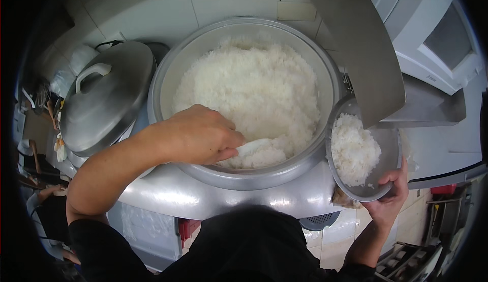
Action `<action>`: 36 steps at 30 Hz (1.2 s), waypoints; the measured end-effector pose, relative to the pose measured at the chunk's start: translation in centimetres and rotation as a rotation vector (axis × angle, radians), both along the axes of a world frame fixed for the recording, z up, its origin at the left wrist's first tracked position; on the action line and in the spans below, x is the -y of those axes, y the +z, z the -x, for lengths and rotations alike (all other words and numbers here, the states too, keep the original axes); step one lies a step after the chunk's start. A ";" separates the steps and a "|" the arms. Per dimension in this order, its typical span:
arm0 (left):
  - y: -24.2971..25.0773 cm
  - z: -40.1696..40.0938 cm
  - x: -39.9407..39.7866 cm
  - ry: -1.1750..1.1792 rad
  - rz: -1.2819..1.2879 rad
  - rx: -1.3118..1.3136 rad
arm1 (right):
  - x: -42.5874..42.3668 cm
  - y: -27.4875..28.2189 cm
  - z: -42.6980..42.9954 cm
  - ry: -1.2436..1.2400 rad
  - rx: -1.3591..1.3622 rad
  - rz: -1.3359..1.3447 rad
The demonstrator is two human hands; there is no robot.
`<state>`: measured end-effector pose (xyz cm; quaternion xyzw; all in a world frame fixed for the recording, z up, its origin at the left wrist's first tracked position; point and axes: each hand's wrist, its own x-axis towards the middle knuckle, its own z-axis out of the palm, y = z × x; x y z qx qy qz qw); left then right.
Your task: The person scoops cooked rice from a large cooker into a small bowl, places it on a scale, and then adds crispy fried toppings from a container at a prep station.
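Note:
A large round metal pot full of cooked white rice stands in front of me. My left hand reaches over its near left rim, closed on the handle of a white rice paddle. The blade lies against a clump of rice near the front wall of the pot. To the right of the pot, my right hand grips a round metal bowl by its near right rim, the thumb over the edge. The bowl is tilted and holds a mound of rice. My fingers beneath it are partly hidden.
A domed metal lid with a light handle leans at the left. A bent sheet-metal panel overhangs the bowl's far side. Behind it is a white appliance. A tiled wall rises behind the pot. Other people are at the far left.

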<state>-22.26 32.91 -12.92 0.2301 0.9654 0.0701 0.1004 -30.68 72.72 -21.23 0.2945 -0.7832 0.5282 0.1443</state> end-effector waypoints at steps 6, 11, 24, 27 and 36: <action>0.1 -0.1 1.7 0.135 -0.269 0.035 | 0.2 0.5 0.0 -0.003 -0.038 -0.024; 1.9 -0.4 1.5 0.313 -0.426 0.132 | 0.0 0.8 -1.1 0.032 0.014 0.028; 10.1 -2.9 -3.3 0.243 -0.242 -0.438 | 4.7 5.6 -2.3 0.231 -0.143 0.008; 9.1 -3.8 -6.9 0.019 0.315 -0.643 | 5.8 5.8 -3.0 0.292 -0.123 -0.023; 9.1 -4.1 -7.9 -0.086 0.400 -0.664 | 5.3 5.1 -3.3 0.285 -0.118 -0.004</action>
